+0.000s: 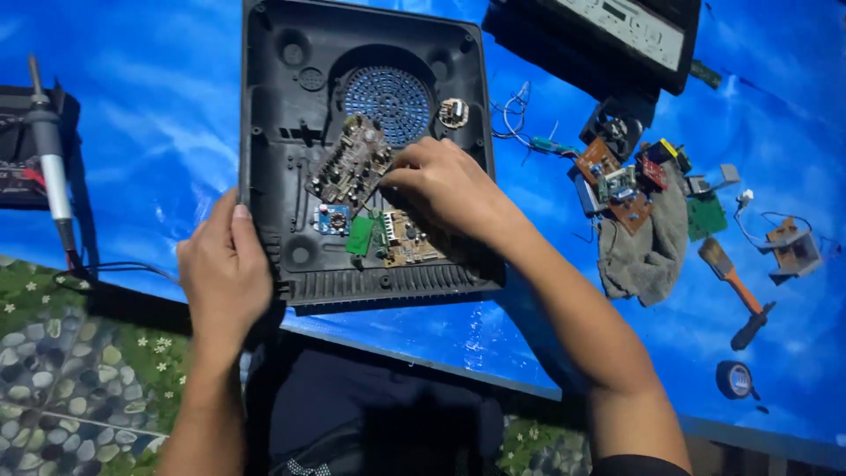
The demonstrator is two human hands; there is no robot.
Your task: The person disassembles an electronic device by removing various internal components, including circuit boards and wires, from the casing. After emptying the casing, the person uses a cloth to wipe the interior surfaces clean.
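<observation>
In the middle of the frame a black plastic housing (273, 132) lies open on a blue table cover (150, 115), its round fan grille (388, 104) toward the top. The left hand (225, 269) grips the housing's lower left edge, thumb on top and fingers wrapped under the rim. The right hand (445, 185) reaches in from the right, its fingertips pinched narrow on the edge of a circuit board (350, 160) that sits tilted inside the shell.

The board looks light and stiff but fragile, crowded with small upright parts, so its bare edges seem the safest place to hold. The housing is probably light, rigid plastic, easy to steady by its rim.

At the left edge lies a soldering iron (48, 163). To the right, loose boards and wires (621, 181) rest on a grey rag (652, 247), with a brush (727, 269) and a roll of tape (734, 379) further right.
</observation>
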